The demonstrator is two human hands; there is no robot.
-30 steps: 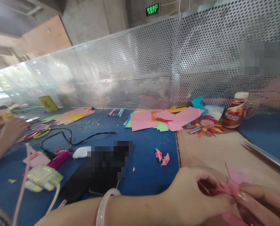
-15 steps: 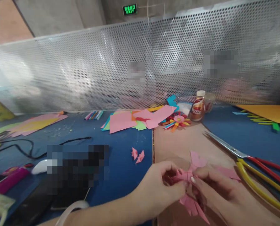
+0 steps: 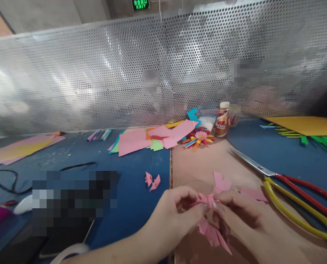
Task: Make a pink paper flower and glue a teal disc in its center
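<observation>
Between both hands is a small folded piece of pink paper (image 3: 206, 199), pinched at its middle. My left hand (image 3: 177, 212) grips its left side between thumb and curled fingers. Thumb and fingers of my right hand (image 3: 242, 218) close on its right side, partly hiding it. Just below the hands, a fringed pink paper strip (image 3: 213, 234) shows; I cannot tell whether it joins the held piece. Behind the fingers stands a pink paper flap (image 3: 220, 182), with a pink scrap (image 3: 253, 194) to its right. Two small folded pink pieces (image 3: 153, 181) lie left of my hands.
Red-and-yellow-handled scissors (image 3: 270, 172) lie at the right, near my right hand. Coloured paper sheets (image 3: 133, 141), a paper flower (image 3: 200, 137) and a bottle (image 3: 222, 121) sit before the perforated metal screen (image 3: 97, 80). A dark phone (image 3: 67, 234) lies at left.
The view has shifted, so everything appears slightly further left. Both hands keep their pinch on the pink paper, with only slight finger movement.
</observation>
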